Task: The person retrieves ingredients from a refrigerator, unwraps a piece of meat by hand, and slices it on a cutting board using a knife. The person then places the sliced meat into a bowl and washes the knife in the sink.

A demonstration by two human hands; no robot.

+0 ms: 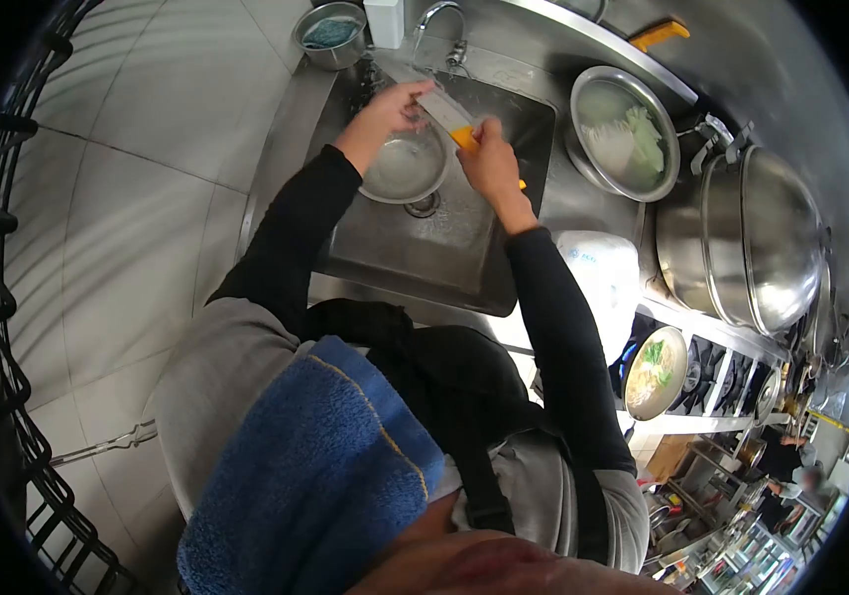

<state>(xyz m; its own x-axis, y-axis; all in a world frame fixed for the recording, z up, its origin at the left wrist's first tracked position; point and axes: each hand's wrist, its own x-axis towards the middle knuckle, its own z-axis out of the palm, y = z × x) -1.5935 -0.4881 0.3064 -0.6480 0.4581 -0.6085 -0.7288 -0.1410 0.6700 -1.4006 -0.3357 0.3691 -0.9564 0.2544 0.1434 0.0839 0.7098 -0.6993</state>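
Over the sink, my right hand is closed round the yellow handle of a broad-bladed knife. My left hand has its fingers curled against the blade from the left side. The blade points up and left, towards the tap. Below my hands, a metal bowl sits in the sink beside the drain. A small yellow piece shows just past my right wrist; the rest of it is hidden.
A small metal pot with a green scourer and a white container stand behind the sink. To the right are a basin of water holding pale green items, a white bag, large metal pots and a frying pan of food.
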